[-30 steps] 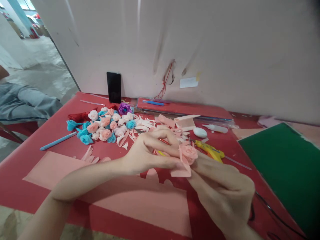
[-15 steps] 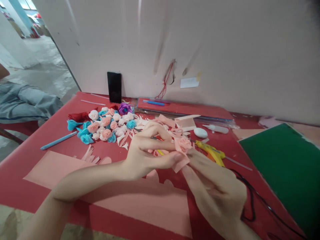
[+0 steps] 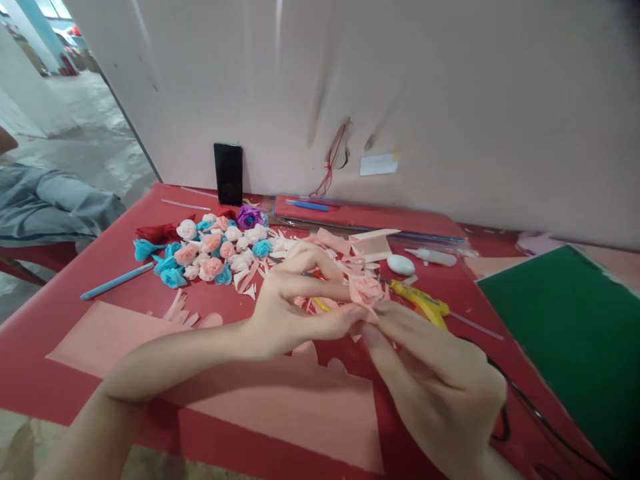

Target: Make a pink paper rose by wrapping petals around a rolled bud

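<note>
Fingers (image 3: 340, 322) closer together, glue gun (image 3: 421, 301) behind

The left hand (image 3: 287, 310) and right hand (image 3: 443, 383) pinch a pink paper flower (image 3: 369, 289). A yellow glue gun (image 3: 423, 302) lies on the red table (image 3: 37, 350).

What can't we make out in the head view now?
Head view:
Pink flower: base hidden by left hand and right hand.
Yellow glue gun: lower end behind right hand.
Green sheet: cut off by right edge.
White label: any writing too small.
</note>
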`<state>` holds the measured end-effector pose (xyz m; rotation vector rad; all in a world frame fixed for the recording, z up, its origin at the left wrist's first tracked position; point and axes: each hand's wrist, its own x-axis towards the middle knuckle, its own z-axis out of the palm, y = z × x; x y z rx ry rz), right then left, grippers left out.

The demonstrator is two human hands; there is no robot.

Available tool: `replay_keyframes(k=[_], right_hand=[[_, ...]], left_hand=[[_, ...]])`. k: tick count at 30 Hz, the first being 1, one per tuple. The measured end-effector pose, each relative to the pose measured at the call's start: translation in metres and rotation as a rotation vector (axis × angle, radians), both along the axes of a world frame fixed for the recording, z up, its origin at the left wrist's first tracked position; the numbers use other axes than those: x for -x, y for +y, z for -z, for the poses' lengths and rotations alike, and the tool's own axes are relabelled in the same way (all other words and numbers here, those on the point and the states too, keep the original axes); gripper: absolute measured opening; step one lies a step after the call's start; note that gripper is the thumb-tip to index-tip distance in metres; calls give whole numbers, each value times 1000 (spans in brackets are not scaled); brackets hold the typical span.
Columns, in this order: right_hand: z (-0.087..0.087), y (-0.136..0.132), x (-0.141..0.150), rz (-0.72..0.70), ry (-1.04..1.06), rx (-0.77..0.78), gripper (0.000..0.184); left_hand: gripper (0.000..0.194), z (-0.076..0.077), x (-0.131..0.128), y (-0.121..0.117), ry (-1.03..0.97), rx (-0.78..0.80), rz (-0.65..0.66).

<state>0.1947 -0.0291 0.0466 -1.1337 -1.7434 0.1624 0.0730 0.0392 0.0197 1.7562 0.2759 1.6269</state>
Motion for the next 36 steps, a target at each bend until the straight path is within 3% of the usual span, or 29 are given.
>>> replay_keyframes(k=[3, 8, 16, 20, 24, 28, 31, 34, 36], right_hand=[[1, -1, 0, -2, 18, -2, 32], [-2, -2, -3, -111, 112, 92, 39], [7, 5, -15, -413, 532, 512, 14], [13, 8, -18, -516, 644, 575, 11], [11, 9, -17, -488, 596, 498, 14], [8, 7, -13, -353, 437, 376, 19], [6, 6, -9, -198, 308, 190, 27], [6, 5, -5, -65, 186, -6, 39], [7, 5, -4, -33, 133, -48, 41]], left_hand=[[9, 0, 2, -1, -11, 43, 47], [5, -3, 3, -3, -19, 228, 261], [12, -6, 4, -2, -70, 400, 708], [11, -8, 8, 3, 12, 287, 620], [14, -11, 10, 6, 102, 61, 370], [15, -9, 7, 6, 98, -29, 178], [17, -5, 2, 6, 50, -65, 69], [14, -2, -2, 6, -12, -121, -22], [12, -1, -3, 5, -34, -127, -47]])
